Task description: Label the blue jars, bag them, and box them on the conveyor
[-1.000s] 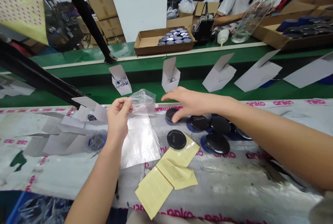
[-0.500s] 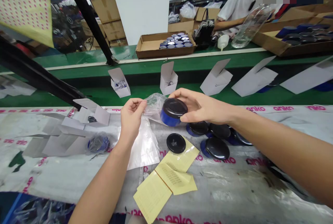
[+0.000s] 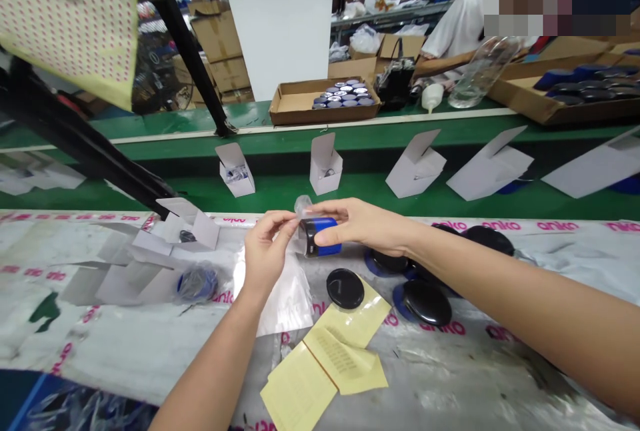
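Note:
My right hand [image 3: 345, 227] is closed round a blue round container with a black lid [image 3: 323, 236], tipped on its side with the lid facing left. Pinched in the fingers of my left hand [image 3: 267, 244] is a clear plastic bag [image 3: 302, 207], whose film lies against the lid end; how far the container sits inside it I cannot tell. Below my hands are a stack of clear bags [image 3: 293, 297] and a loose black disc [image 3: 345, 288] on yellow printed sheets [image 3: 333, 357]. More black-lidded blue containers [image 3: 426, 302] stand under and beside my right forearm.
Open white boxes [image 3: 187, 224] and a bagged blue item [image 3: 197, 282] lie at left. Further white boxes [image 3: 326, 164] stand along the green conveyor [image 3: 280, 199]. Behind it are cardboard trays [image 3: 295, 107] of round containers and a person's arm [image 3: 445, 63]. A black post [image 3: 195, 64] slants at left.
My right hand has picked up a container from the table, brought it left to the bag and tipped it on its side. My left hand has moved right, still pinching the bag.

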`<control>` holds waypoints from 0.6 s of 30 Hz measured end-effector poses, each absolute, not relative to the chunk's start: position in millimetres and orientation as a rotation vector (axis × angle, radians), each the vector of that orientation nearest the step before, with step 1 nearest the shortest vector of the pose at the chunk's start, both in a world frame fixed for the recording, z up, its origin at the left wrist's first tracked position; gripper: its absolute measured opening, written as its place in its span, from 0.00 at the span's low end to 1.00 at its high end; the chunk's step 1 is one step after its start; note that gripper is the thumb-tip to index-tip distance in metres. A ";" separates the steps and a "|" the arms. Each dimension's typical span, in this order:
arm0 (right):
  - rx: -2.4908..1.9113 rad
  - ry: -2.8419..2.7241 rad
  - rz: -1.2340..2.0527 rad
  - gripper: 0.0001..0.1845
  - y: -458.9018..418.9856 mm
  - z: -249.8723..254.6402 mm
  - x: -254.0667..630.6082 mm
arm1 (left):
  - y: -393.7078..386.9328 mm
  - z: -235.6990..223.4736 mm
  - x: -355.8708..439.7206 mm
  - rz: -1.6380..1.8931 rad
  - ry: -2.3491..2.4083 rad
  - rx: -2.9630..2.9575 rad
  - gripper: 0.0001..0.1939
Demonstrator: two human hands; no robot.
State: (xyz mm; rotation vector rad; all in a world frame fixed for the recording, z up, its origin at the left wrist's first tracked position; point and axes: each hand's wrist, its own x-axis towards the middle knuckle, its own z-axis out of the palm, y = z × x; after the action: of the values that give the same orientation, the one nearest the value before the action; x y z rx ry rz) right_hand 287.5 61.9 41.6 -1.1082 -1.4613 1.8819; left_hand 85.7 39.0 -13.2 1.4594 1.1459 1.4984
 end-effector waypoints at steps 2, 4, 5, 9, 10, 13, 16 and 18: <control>-1.062 -1.442 1.937 0.23 64.0 41.8 285.7 | 36.3 -15.4 81.5 1.487 1.130 1.535 0.03; -1.082 -1.334 1.934 0.22 65.4 42.5 283.2 | 33.1 -17.5 79.1 1.511 1.130 1.574 0.03; -1.110 -1.266 1.909 0.23 65.8 42.7 281.5 | 31.5 -18.5 78.8 1.541 1.128 1.584 0.03; -1.196 -1.104 1.783 0.26 64.2 40.9 269.7 | 26.8 -21.7 80.4 1.643 1.088 1.631 0.04; -1.207 -1.078 1.769 0.26 63.0 39.6 265.7 | 26.2 -22.2 80.9 1.655 1.097 1.640 0.05; -1.257 -1.011 1.715 0.27 58.6 34.3 253.9 | 24.5 -22.8 82.8 1.685 1.153 1.697 0.05; -1.276 -0.927 1.671 0.28 56.4 29.7 246.1 | 21.2 -23.8 85.6 1.673 1.205 1.787 0.05; -1.258 -0.862 1.694 0.26 57.2 27.9 244.7 | 18.9 -26.2 87.9 1.612 1.276 1.780 0.05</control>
State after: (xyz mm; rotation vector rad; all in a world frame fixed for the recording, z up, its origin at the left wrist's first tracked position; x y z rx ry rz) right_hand 244.7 57.2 27.9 -1.2581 -0.8622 1.6938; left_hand 87.9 18.9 -26.2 1.7796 1.2759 1.6120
